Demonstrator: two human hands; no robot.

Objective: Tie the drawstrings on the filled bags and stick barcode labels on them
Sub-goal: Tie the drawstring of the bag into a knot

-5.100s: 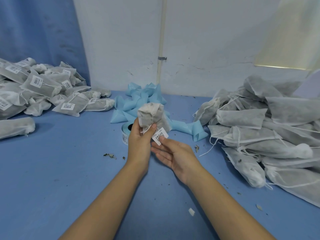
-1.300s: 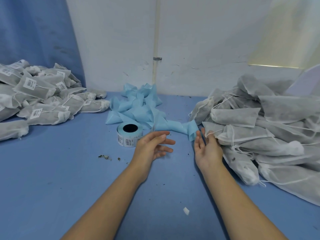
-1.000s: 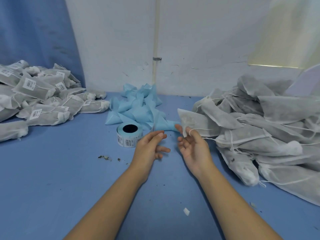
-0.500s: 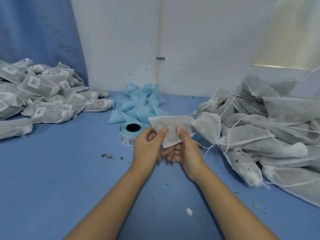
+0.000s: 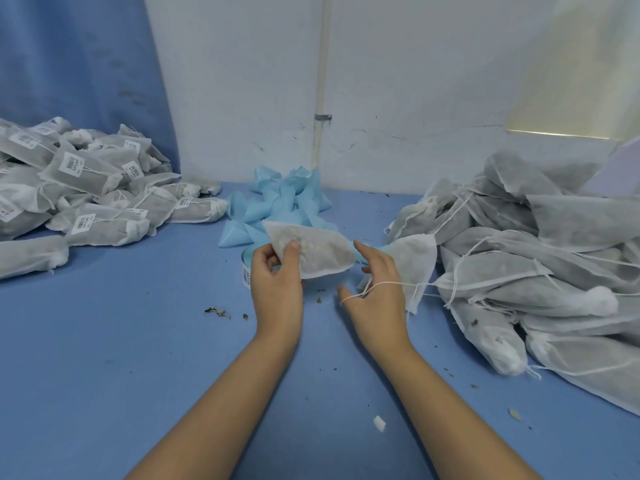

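Pinching 1 filled bag (image 5: 311, 251) at its near end between the thumb and curled fingers of the left hand (image 5: 277, 282). Holding it lifted off the blue table (image 5: 104, 341), just in front of the label roll (image 5: 246, 271), probably for presenting the mouth end to the other hand for cinching.

Spreading the right hand (image 5: 375, 289) just beside the bag, fingers loose and nearly straight, gripping nothing. Carrying a white drawstring (image 5: 398, 284) hooked across 2 or 3 of those fingers and running taut to the right into the untied pile (image 5: 519, 271). Not managing to tell the string's owner: the held bag, or a neighbour snagged alongside. Judging it worth sorting out before any pulling, to avoid dragging a 2nd bag off the heap.

Leaving the roll close to the left hand and partly hidden behind it, handy for the sticker step after the knot. Piling blue backing strip (image 5: 287, 199) behind the roll, out of the working space. Stacking the labelled pile (image 5: 86, 188) well apart at far left, dividing finished bags from unfinished
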